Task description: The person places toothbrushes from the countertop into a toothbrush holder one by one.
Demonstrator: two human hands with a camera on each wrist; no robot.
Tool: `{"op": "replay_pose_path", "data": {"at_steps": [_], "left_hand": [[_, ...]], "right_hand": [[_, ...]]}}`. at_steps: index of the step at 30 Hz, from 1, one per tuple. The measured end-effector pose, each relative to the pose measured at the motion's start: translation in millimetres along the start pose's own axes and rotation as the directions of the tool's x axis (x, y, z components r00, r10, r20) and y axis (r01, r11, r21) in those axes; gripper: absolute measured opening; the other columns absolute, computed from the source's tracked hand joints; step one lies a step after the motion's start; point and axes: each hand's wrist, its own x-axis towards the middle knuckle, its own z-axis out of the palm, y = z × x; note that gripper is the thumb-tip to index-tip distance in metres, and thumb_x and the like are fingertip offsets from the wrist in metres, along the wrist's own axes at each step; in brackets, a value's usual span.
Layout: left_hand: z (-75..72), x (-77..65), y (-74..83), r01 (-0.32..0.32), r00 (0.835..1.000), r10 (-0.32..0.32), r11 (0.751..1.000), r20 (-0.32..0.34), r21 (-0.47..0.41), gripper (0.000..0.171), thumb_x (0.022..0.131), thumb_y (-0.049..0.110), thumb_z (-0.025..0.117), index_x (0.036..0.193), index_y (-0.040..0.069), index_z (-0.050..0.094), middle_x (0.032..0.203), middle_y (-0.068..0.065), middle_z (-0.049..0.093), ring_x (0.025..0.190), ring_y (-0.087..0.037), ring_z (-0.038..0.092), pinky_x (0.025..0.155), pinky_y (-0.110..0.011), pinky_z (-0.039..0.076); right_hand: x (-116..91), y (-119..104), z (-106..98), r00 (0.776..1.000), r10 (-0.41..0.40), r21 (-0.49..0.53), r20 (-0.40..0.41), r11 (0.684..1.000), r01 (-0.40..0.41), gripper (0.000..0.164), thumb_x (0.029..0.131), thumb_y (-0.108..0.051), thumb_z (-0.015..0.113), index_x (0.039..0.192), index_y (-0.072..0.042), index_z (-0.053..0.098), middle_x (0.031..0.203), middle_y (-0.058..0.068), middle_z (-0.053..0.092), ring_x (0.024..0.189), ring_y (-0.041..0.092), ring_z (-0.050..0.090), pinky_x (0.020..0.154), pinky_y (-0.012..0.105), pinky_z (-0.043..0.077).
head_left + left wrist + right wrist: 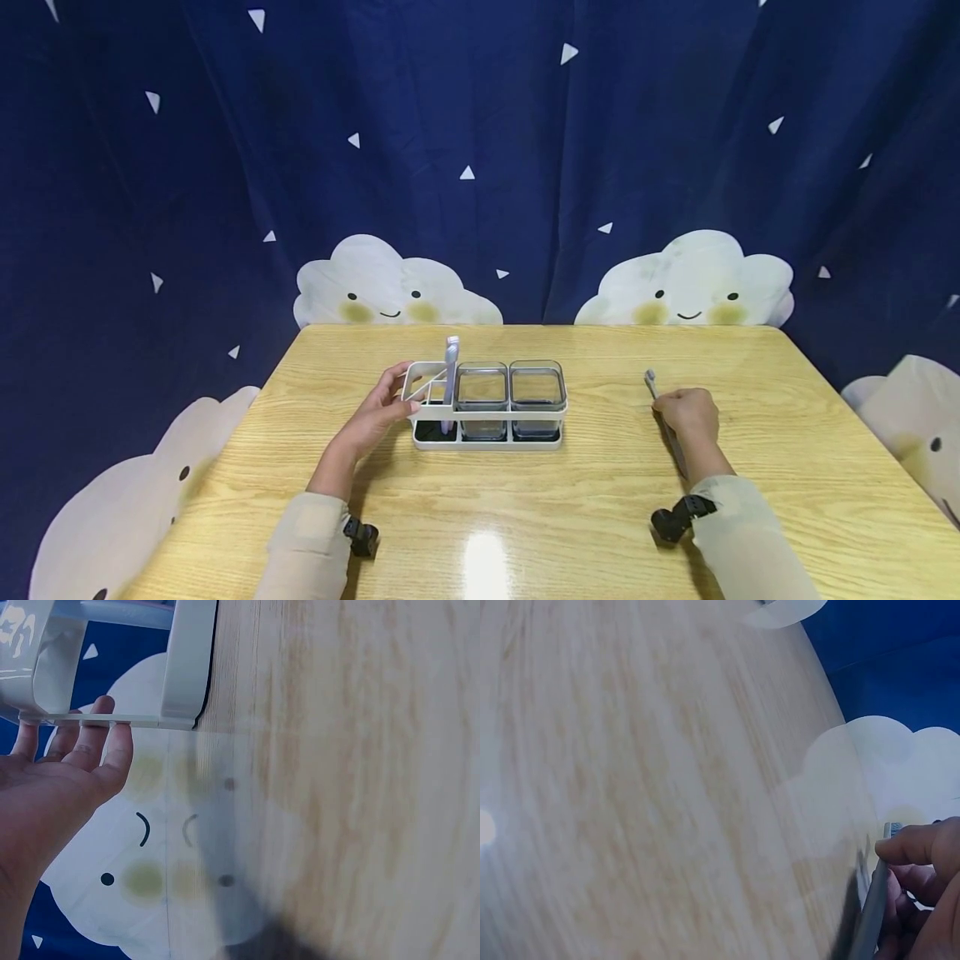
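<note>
A white toothbrush holder stands on the table, with two clear square cups in its middle and right sections. One pale toothbrush stands upright in its left section. My left hand grips the holder's left end, thumb at the front; in the left wrist view its fingertips curl over the end bar. Off to the right, my right hand pinches a grey toothbrush between thumb and fingers, bristle end pointing away. Its handle slants down close to the tabletop in the right wrist view.
The light wooden table ends at a dark blue curtain with white triangles and smiling clouds. A small black camera sits on the left wrist, another black camera on the right.
</note>
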Motion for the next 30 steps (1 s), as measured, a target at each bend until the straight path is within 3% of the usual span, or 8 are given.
{"op": "replay_pose_path", "data": {"at_steps": [11, 18, 30], "left_hand": [[1.0, 0.0, 0.2, -0.001, 1.000, 0.001, 1.000, -0.003, -0.002, 0.068, 0.085, -0.006, 0.053, 0.143, 0.003, 0.020, 0.142, -0.029, 0.021, 0.121, -0.040, 0.039, 0.090, -0.029, 0.040], [0.8, -0.6, 1.5, -0.001, 1.000, 0.001, 1.000, -0.003, 0.016, 0.068, 0.085, -0.003, 0.054, 0.143, 0.005, 0.021, 0.142, -0.028, 0.022, 0.120, -0.037, 0.041, 0.090, -0.029, 0.041], [1.4, -0.3, 0.9, -0.006, 1.000, 0.006, 1.000, -0.002, 0.030, 0.067, 0.085, -0.004, 0.055, 0.143, 0.004, 0.021, 0.142, -0.028, 0.023, 0.114, -0.030, 0.043, 0.087, -0.029, 0.041]], "right_hand": [[-4.7, -7.7, -5.9, 1.000, 0.029, 0.132, 0.000, 0.991, -0.029, 0.025, 0.081, -0.016, 0.063, 0.093, 0.005, 0.069, 0.089, 0.020, 0.064, 0.073, 0.028, 0.053, 0.051, 0.031, 0.042], [-8.7, -15.3, -11.8, 1.000, -0.027, 0.189, 0.008, 0.982, 0.025, 0.024, 0.082, -0.011, 0.062, 0.095, 0.008, 0.065, 0.088, 0.017, 0.062, 0.084, 0.031, 0.052, 0.061, 0.030, 0.042], [-18.3, -32.4, -20.4, 0.987, -0.134, 0.266, 0.090, 0.958, 0.106, 0.027, 0.089, -0.009, 0.056, 0.107, 0.012, 0.058, 0.082, 0.009, 0.061, 0.067, 0.011, 0.053, 0.056, 0.024, 0.045]]}}
